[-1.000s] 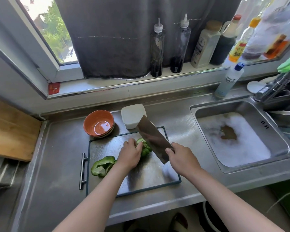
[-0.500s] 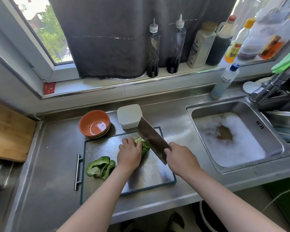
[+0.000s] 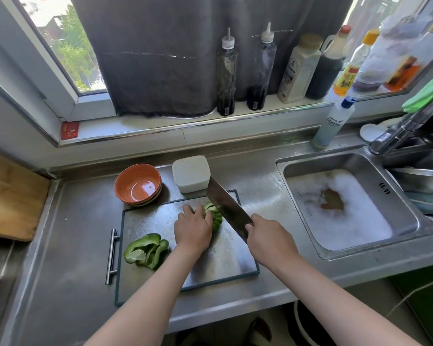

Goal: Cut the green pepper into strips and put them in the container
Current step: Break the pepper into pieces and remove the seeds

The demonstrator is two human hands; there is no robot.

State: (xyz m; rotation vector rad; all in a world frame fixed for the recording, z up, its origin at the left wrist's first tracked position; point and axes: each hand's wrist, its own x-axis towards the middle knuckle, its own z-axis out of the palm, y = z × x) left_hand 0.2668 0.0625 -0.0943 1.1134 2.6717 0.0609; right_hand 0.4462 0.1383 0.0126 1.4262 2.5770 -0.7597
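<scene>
head: we pin pepper (image 3: 215, 218) steady under curled left hand (image 3: 193, 231).
right hand (image 3: 269, 237): grips cleaver (image 3: 225, 203); container (image 3: 190, 173) at 12 o'clock, within reach.

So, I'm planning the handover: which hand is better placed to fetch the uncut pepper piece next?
Left. The left hand holds the pepper being sliced, close to the uncut pepper piece on the cutting board; the right hand grips the cleaver.
</scene>
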